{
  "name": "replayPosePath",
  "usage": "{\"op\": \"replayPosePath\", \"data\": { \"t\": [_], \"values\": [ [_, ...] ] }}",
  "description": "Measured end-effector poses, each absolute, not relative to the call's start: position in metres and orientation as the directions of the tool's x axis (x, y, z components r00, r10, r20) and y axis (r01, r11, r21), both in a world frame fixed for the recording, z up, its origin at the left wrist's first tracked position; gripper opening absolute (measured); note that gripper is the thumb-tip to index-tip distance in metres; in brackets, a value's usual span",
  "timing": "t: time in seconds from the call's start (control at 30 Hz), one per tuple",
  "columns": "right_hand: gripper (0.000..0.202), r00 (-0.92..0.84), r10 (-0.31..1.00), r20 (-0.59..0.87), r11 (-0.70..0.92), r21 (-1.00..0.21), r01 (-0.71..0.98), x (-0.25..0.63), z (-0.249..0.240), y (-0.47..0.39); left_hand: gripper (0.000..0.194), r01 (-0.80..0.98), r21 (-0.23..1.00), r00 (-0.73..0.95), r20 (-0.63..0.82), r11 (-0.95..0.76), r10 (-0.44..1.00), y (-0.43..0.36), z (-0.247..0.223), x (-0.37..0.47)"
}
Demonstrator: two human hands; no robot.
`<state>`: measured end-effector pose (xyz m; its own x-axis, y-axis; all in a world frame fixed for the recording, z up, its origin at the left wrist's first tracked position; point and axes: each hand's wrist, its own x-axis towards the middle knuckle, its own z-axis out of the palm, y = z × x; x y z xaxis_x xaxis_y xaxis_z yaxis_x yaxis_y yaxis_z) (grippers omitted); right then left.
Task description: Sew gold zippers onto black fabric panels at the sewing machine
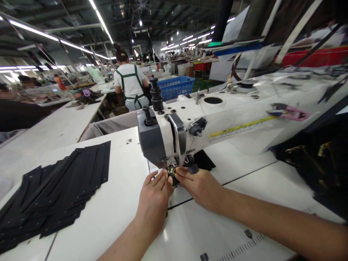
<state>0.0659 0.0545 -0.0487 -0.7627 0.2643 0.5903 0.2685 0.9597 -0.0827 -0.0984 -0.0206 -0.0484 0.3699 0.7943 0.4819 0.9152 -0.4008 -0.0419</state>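
Observation:
At the needle of a white sewing machine [231, 119], a small black piece [173, 180] with a gold-coloured metallic part lies between my hands. My left hand [155, 195] grips its left side, fingers close together beside the presser foot. From the right, my right hand [203, 188] holds the same piece with its fingertips pressed together. Much of the piece is hidden by my fingers and the machine head. Behind the needle, a flat black panel [204, 160] shows on the machine bed.
Overlapping black panels [67, 181], some with long slots, are fanned out on the left of the white table [119, 174]. Dark items with gold zippers [310, 156] lie at the right. Pink-handled snips [295, 112] rest on the machine arm. Beyond stand a blue crate [176, 87] and a person [130, 83].

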Motion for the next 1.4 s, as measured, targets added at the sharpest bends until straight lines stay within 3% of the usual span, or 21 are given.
{"op": "replayPosePath", "data": {
  "t": [0.27,0.77,1.2,1.4],
  "values": [
    [0.024,-0.784,0.337,0.521,0.941,-0.148,0.305,0.059,-0.053,0.065,0.02,0.927,0.061,0.271,0.576,-0.371,0.771,-0.01,-0.058,-0.101],
    [0.02,-0.805,0.327,0.495,0.944,-0.141,0.298,0.058,-0.051,0.066,0.015,0.932,0.096,0.234,0.575,-0.349,0.784,-0.009,-0.058,-0.104],
    [0.02,-0.802,0.378,0.463,0.925,-0.216,0.312,0.064,-0.051,0.074,0.012,0.95,0.089,0.199,0.565,-0.299,0.801,-0.011,-0.052,-0.104],
    [0.014,-0.701,0.618,0.355,0.76,-0.042,0.649,0.104,-0.04,0.06,0.013,0.95,0.083,0.212,0.536,-0.302,0.817,-0.035,-0.035,-0.082]
  ]
}}
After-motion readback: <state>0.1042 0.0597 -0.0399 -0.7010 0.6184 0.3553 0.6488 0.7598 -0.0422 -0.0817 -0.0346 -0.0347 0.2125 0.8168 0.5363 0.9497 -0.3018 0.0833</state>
